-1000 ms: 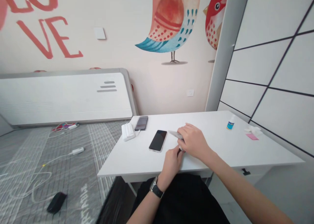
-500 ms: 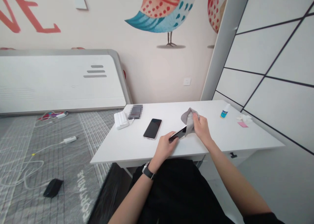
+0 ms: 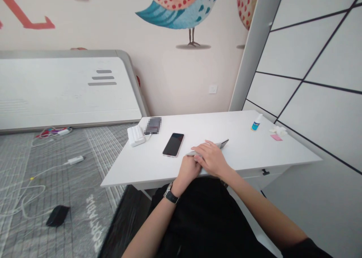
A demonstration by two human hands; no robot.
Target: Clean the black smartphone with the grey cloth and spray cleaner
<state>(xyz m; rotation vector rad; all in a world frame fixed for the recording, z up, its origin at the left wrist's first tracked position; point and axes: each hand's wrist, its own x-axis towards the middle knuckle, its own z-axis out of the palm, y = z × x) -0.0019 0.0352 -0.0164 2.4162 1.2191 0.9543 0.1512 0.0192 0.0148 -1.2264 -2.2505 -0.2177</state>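
Note:
Near the front edge of the white desk [image 3: 229,124], my left hand [image 3: 189,170] is closed around one end of a phone. The far corner of that phone [image 3: 225,142] sticks out past my right hand [image 3: 210,158]. My right hand lies across the phone, closed over a grey cloth [image 3: 191,153] pressed against it. Most of the cloth and of the phone is hidden under my fingers. To the left, a second phone [image 3: 173,145] with a dark screen and a light edge lies flat on the desk.
A white multi-part block [image 3: 136,136] with a cable and a blurred dark item [image 3: 153,125] sit at the back left. On the right stand a small blue-labelled bottle [image 3: 256,122], a pink slip [image 3: 276,137] and crumpled white tissue [image 3: 281,130]. Cables [image 3: 42,192] trail over the mat at left.
My right hand, with the cloth, has moved left and down over the phone, close to my left hand. The phone's far end now reaches further right. The view has shifted slightly.

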